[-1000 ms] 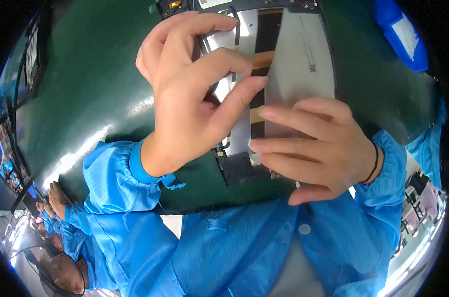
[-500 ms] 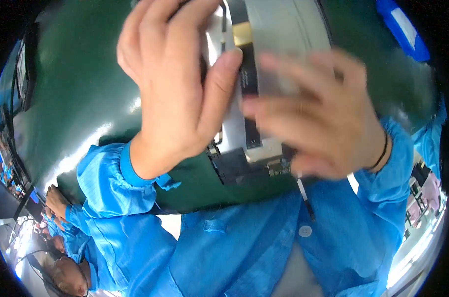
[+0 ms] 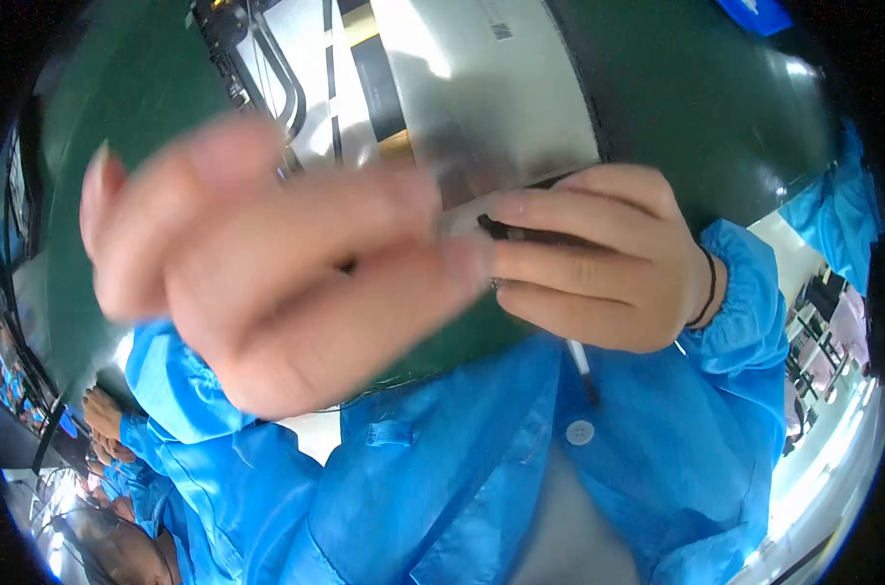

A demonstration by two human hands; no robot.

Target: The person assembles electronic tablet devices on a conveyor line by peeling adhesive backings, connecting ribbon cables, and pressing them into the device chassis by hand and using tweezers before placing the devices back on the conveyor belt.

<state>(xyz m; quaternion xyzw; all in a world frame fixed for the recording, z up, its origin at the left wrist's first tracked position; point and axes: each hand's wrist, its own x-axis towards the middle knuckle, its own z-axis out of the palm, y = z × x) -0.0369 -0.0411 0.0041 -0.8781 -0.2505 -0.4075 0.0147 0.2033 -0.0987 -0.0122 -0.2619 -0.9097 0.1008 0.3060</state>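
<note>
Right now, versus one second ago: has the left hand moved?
Yes: the left hand is nearer the person's body, judged against the blue object at upper right.

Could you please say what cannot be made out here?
Head view:
Left hand: blurred; any hold unclear.
Silvery panel: cut off by the top edge; lower left hidden behind that hand.
Dark strip: partly covered by the right hand.
Blue object: cut off by the top edge.

A blue object (image 3: 757,14) lies at upper right on my green tabletop (image 3: 662,93); blue fabric (image 3: 840,219) shows at my right, a co-worker in blue (image 3: 142,480) at my left.
</note>
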